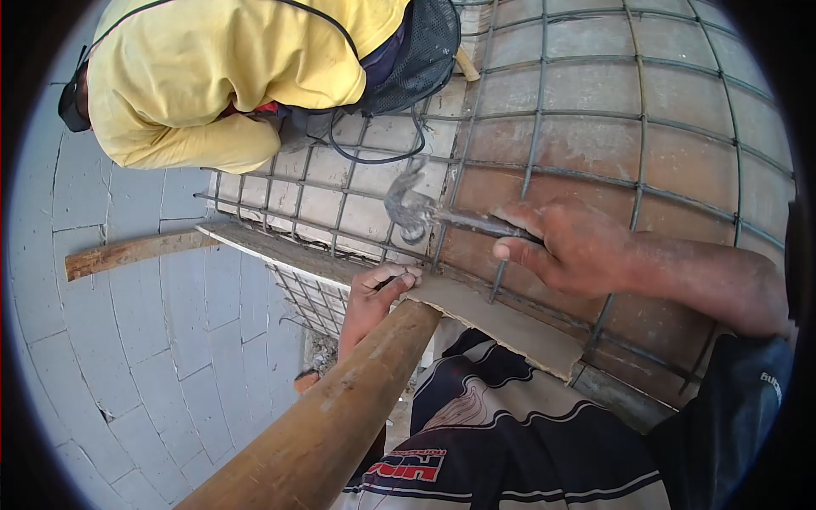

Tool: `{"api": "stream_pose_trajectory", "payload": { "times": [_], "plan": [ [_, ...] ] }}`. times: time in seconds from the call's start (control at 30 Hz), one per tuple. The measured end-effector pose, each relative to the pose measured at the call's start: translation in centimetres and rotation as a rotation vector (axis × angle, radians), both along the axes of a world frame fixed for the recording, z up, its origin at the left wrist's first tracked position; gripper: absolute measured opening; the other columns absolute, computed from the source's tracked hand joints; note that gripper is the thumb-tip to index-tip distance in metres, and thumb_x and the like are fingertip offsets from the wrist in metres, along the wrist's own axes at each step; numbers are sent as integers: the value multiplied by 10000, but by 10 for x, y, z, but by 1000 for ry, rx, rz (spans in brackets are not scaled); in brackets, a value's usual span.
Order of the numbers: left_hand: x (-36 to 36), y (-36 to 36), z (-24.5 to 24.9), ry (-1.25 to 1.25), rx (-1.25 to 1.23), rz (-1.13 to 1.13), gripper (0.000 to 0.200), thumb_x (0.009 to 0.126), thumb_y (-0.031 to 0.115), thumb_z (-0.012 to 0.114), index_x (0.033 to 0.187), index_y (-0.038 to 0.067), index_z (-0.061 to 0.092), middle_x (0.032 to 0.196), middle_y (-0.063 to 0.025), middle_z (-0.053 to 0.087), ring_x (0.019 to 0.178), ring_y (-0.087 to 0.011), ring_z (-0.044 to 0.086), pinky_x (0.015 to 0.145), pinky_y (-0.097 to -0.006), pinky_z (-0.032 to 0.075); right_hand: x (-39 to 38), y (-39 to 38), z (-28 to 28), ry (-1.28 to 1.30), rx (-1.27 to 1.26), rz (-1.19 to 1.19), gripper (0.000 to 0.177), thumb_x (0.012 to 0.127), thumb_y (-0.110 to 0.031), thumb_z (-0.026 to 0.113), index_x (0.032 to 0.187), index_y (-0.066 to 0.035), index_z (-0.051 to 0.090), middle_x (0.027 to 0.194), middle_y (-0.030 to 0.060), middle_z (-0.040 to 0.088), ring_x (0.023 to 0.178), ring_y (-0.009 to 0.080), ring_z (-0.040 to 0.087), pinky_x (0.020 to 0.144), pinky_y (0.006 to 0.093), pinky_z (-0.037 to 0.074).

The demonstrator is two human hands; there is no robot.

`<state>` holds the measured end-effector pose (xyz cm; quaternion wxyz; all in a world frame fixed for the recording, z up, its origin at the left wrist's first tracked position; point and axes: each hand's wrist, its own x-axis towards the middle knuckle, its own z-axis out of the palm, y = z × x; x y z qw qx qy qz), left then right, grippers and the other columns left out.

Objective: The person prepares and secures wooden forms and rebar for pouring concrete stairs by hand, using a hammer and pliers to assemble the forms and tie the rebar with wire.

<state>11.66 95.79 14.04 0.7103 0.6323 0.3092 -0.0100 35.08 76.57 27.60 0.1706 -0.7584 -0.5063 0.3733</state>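
Note:
A claw hammer (416,208) is gripped by the handle in my right hand (569,242), its slightly blurred head raised above the steel mesh. Below it, my left hand (374,297) rests at the edge of a thin grey board (501,321), with thumb and fingertips pinched together. Whatever lies between those fingertips is too small to make out. Just right of this hand, a thick round wooden pole (336,404) meets the board's edge and slants down toward the bottom of the view.
Steel reinforcing bars (639,153) form a grid over brown panels (578,144). A person in yellow clothing (212,68) crouches at the upper left, beside a dark mesh bag (421,59). A wooden plank (140,253) juts out left, above a grey block surface (144,340).

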Motion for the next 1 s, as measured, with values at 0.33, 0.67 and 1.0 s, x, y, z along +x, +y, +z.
{"api": "stream_pose_trajectory", "payload": {
  "times": [0.33,0.67,1.0],
  "plan": [
    [3,-7,7,10,-41,77,101,867,31,637,920,-35,692,851,-65,694,811,-108,626,786,-253,493,-11,14,-5,78,111,-45,489,979,-318,484,1308,42,457,865,297,610,857,456,605,760,494,469],
    [-3,-7,0,-18,-123,96,106,872,54,641,920,-23,694,861,-63,693,817,-112,623,790,-259,490,-30,15,-18,65,-104,44,483,977,-300,455,1353,1,415,920,298,631,896,472,612,839,523,480],
    [-7,-4,-6,-30,-118,45,153,885,77,636,982,-22,703,879,-73,704,870,-126,627,837,-271,475,-25,29,11,103,122,-60,482,982,-277,440,1366,12,401,900,298,629,882,449,623,792,515,490]
  ]
}}
